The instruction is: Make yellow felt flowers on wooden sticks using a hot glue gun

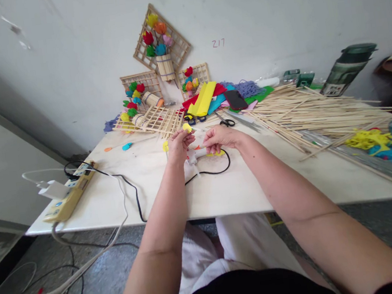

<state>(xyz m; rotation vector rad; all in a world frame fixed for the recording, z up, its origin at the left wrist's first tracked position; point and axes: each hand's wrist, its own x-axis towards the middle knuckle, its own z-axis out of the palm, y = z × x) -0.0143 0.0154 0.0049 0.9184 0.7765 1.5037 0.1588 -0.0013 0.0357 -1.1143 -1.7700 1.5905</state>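
Observation:
My left hand is closed, with a small rounded yellow felt piece at its fingertips. Close beside it, the fingers of my right hand are pinched together; whatever they hold is too small to make out. A white glue gun lies on the table just below both hands, its clear nozzle pointing toward me and its black cord curling to the right. Another yellow piece shows just left of my left hand. Farther left lie a blue flower piece and an orange one, with thin stems.
Wooden lattices with felt flowers stand against the wall. Behind my hands are scissors, yellow felt strips and a phone. Wooden sticks and a bottle occupy the right; a power strip sits left, cables trailing.

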